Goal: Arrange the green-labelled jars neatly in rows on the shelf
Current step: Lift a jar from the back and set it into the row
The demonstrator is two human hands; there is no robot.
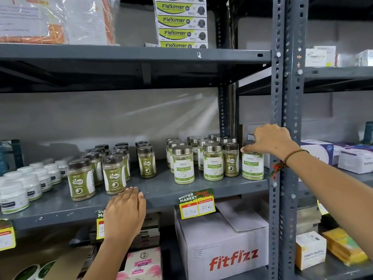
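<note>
Green-labelled jars with silver lids stand in rows on the grey shelf point(161, 190), among them a front jar point(183, 165) and another point(213, 162). One such jar point(252, 166) stands alone at the shelf's right end, and my right hand point(271, 141) grips its lid from above. Dark-lidded Gaska jars point(81, 179) stand in rows to the left; one point(231, 159) sits among the silver-lidded group. My left hand point(126, 213) rests flat on the shelf's front edge, fingers together, holding nothing.
White tubs point(13, 197) fill the shelf's left end. A perforated steel upright point(282, 138) stands just right of the held jar. A Fitfizz carton point(224, 243) sits below, price tags point(196, 204) hang from the edge, and Fleximer boxes point(181, 21) are stacked above.
</note>
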